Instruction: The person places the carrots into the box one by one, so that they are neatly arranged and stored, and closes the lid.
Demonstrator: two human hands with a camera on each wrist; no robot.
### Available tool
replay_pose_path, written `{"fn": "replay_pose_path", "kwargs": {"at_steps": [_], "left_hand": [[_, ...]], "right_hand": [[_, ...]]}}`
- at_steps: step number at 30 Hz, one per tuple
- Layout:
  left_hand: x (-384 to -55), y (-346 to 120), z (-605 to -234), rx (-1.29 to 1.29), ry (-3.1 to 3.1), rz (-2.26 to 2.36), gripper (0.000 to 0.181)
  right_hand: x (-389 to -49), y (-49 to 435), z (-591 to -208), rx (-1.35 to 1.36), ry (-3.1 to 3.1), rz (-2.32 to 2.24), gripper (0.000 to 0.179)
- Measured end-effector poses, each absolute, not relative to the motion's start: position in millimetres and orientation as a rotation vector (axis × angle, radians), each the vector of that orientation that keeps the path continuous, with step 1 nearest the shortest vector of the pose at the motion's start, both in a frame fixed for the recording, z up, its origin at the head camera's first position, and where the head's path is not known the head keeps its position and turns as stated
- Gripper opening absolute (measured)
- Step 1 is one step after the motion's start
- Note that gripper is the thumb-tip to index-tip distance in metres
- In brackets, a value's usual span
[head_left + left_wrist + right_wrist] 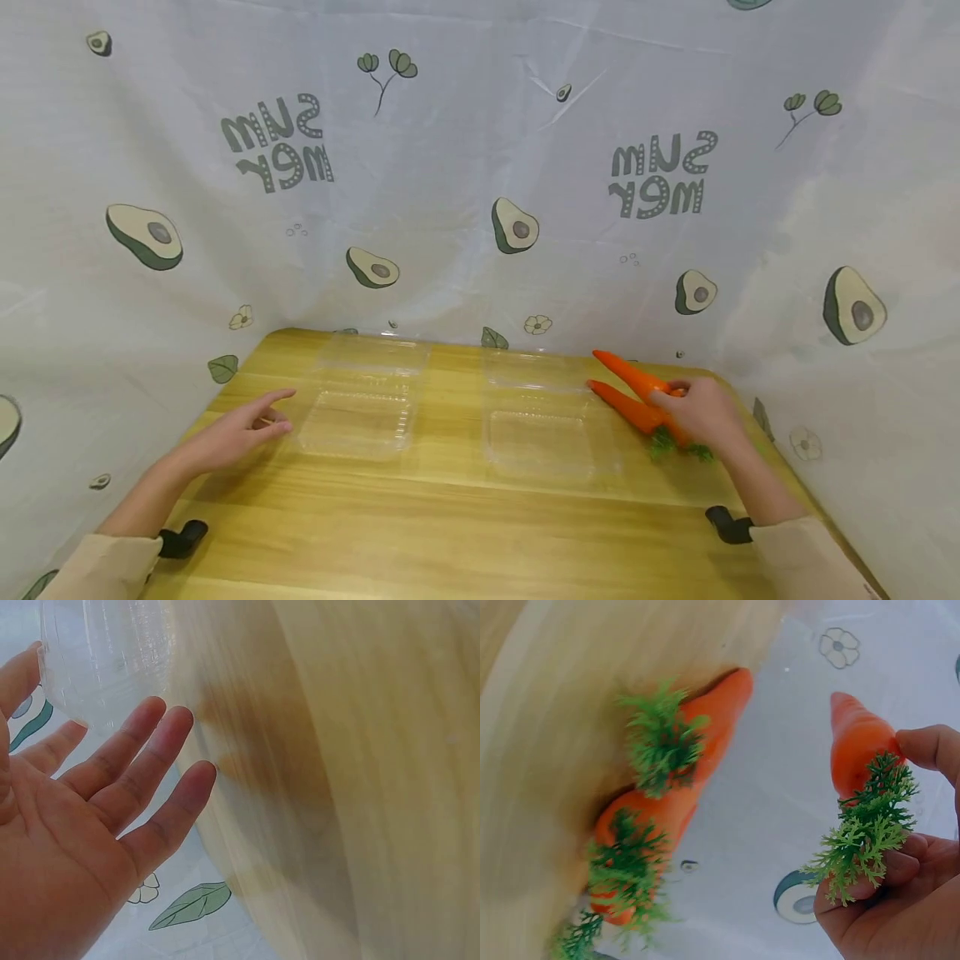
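My right hand (705, 410) pinches an orange carrot (855, 746) with frilly green leaves, thumb on one side and fingers on the other. In the right wrist view it hangs apart from the other carrots (724, 705), which lie on the table with green tops of their own. My left hand (242, 433) is held just left of a clear plastic box (356, 427), above the table. Its fingers are spread and slightly bent, with nothing in them. A second clear plastic box (540, 443) sits left of the carrots. Both boxes have their lids folded back.
The wooden table (450, 542) meets a pale curtain (450, 167) printed with avocados, which hangs behind it and along both sides. A black wrist mount (183, 540) sits by the left sleeve, another (729, 527) by the right.
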State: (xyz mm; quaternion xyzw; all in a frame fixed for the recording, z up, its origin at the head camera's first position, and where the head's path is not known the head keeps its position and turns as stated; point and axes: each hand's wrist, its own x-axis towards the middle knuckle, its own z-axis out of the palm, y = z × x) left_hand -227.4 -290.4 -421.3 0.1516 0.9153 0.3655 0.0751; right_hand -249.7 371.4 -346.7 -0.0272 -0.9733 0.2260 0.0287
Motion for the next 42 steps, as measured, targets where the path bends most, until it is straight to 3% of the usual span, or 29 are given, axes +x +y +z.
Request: {"fn": "replay_pose_path", "kwargs": {"at_steps": [24,42], "left_hand": [[-227.4,-290.2,-417.4,0.474,2.754,1.081,0.064],[-227.5,-288.5,-421.4,0.482,2.731,1.090,0.064]], "right_hand": [[-262.8,316.7,-314.4,0.098,-2.989,0.677,0.051],[-273.4,291.7,-313.1,0.161,-2.978,0.728,0.049]]}}
